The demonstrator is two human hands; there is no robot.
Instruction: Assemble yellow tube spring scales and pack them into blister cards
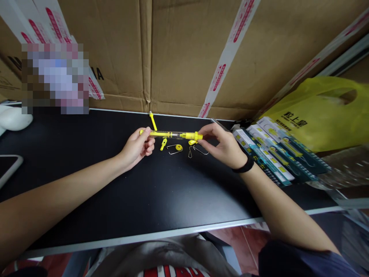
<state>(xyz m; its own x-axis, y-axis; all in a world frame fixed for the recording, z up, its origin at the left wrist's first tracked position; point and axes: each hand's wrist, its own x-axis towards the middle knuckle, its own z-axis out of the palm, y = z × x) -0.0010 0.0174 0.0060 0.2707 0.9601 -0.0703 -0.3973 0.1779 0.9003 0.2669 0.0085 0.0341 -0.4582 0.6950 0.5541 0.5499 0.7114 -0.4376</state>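
A slim clear tube with yellow parts inside, a spring scale [175,135], lies level between my hands just above the black tabletop. My left hand [137,148] is closed round its left end, thumb on top. At the other end, my right hand [221,142] pinches the tip beside the yellow collar. Below the tube are a small yellow clip-like piece [163,144], a bent wire hook with a yellow ring [179,147] and another bent wire piece [200,149], partly behind my right fingers. A yellow rod with a metallic tip [153,120] lies behind the tube.
Flat printed boxes [273,150] lie on the right of the black table [150,204], near a yellow plastic bag [319,111]. Large taped cardboard [178,57] stands along the back edge. A white rounded object [17,118] and a phone-like device [10,167] sit at left.
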